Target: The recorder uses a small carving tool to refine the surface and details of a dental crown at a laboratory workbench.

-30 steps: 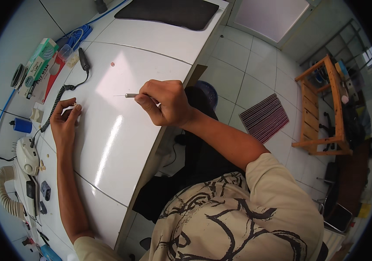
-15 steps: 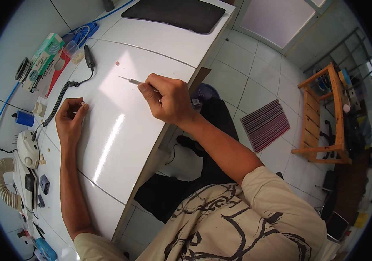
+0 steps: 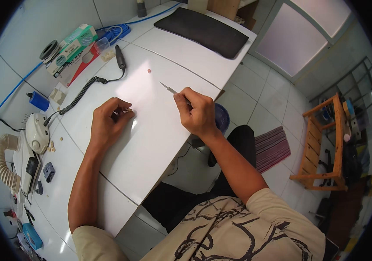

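In my right hand (image 3: pixel 196 112), fingers closed around its handle, is a slim metal pointed tool (image 3: pixel 168 88) with a tapered tip. That tip points up and left over the white tiled table (image 3: pixel 120 169). My left hand (image 3: pixel 110 122) pinches a small cream-coloured piece (image 3: pixel 128 110) between thumb and fingers, low over the table. The fingers hide most of this piece. Tool tip and piece are apart. A small pink lump (image 3: pixel 149 71) lies on the table beyond both hands. A black rotary handpiece (image 3: pixel 120 57) with a coiled cord rests farther left.
Along the left wall stand boxes (image 3: pixel 75 54), a blue bottle (image 3: pixel 39 102), a white control unit (image 3: pixel 37 132) and a ribbed hose (image 3: pixel 2 158). Several cream bits (image 3: pixel 52 147) lie near the unit. A black mat (image 3: pixel 202 31) covers the far end. A wooden rack (image 3: pixel 320 143) stands right.
The view has shifted, so the table contents appear farther right and lower. My left hand has come closer to my right hand. Both keep hold of what they held.
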